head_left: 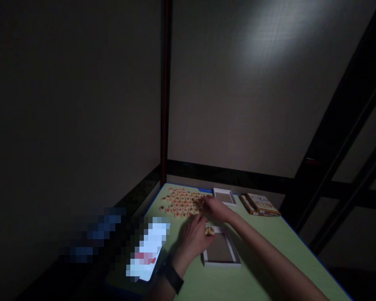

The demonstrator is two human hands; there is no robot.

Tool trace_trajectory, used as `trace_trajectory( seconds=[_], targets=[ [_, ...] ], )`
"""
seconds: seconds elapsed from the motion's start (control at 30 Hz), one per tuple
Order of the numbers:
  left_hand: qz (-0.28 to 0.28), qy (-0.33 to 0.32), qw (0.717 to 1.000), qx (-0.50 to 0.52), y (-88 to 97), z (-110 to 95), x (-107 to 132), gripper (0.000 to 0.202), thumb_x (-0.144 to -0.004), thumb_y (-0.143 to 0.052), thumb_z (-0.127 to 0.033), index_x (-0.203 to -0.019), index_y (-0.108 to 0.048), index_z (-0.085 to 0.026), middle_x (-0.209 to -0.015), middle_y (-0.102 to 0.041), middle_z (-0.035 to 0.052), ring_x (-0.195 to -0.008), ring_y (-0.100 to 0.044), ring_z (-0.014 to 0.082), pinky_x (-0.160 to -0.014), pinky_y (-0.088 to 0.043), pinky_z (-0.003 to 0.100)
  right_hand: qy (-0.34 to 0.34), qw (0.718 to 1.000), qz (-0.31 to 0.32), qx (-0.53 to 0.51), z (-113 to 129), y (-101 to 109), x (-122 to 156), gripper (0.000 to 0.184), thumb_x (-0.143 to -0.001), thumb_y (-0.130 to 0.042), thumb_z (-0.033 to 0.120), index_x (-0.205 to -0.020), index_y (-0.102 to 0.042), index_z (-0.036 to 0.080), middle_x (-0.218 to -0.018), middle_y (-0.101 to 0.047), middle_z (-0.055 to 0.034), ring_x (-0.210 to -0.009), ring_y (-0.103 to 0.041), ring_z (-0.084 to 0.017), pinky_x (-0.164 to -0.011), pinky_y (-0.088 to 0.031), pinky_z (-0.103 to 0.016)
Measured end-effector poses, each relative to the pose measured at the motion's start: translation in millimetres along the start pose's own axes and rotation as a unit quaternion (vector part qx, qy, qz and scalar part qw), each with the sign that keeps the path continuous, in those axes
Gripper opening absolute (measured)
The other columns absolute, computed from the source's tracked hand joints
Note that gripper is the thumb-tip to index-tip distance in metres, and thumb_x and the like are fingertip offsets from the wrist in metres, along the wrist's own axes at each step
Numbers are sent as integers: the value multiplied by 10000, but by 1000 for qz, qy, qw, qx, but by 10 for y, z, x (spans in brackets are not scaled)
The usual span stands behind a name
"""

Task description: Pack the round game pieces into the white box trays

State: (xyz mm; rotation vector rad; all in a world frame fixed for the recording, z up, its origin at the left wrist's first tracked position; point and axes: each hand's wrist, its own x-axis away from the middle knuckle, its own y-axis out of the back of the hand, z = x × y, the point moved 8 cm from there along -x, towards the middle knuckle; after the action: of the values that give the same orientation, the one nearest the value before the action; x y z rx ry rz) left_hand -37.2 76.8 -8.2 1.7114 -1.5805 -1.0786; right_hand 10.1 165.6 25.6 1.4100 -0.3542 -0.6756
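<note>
Many round cream xiangqi pieces point(180, 202) with red and black characters lie spread over the far left of the green table. My right hand point(215, 208) reaches over their right edge, fingers bent down and closed among the pieces; what is between the fingertips is hidden. My left hand point(194, 235), with a dark band on the wrist, is at the upper left corner of a shallow white-rimmed box tray point(222, 265). Its thumb and fingers close around a couple of xiangqi pieces point(210, 230) at the tray's far end. The rest of the tray shows a bare brown bottom.
A second shallow white tray point(224, 190) stands at the table's far edge. Flat printed boxes point(261, 204) are stacked at the far right. A lit, pixelated screen point(150, 246) is at the left edge. Walls meet behind the blue-edged green table point(269, 238).
</note>
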Motion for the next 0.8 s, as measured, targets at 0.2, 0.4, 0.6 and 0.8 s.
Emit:
trace_trajectory(
  seconds=[0.2,0.4,0.6,0.8],
  targets=[
    [-133,31,988,70,363,54,55,313,-734,-561,-161,-1030,-465,-184,-1085,-568,111,-1034,-552,254,-923,-422,377,71,996,46,5,236,-107,-395,130,-725,-615,98,-805,-684,174,-829,-693,-38,-816,-600,-173,-706,-386,-226],
    [-273,93,943,168,580,275,74,278,-708,-475,-25,-844,-357,-237,-915,-539,36,-919,-554,209,-868,-428,371,80,994,73,32,280,-233,-532,146,-710,-612,106,-794,-694,193,-789,-714,-21,-772,-627,-177,-643,-364,-234],
    [-260,178,928,200,547,479,45,182,-805,-424,-89,-877,-366,-246,-915,-554,35,-863,-560,187,-788,-453,323,86,991,85,56,306,-262,-537,183,-720,-613,115,-849,-697,212,-869,-736,-35,-846,-653,-204,-667,-380,-246],
    [-240,191,935,179,494,547,-7,137,-833,-432,-121,-883,-386,-240,-911,-566,40,-878,-571,184,-766,-458,298,86,989,77,89,348,-312,-492,265,-733,-638,173,-996,-659,193,-932,-736,-85,-875,-665,-253,-689,-404,-274]
  ],
)
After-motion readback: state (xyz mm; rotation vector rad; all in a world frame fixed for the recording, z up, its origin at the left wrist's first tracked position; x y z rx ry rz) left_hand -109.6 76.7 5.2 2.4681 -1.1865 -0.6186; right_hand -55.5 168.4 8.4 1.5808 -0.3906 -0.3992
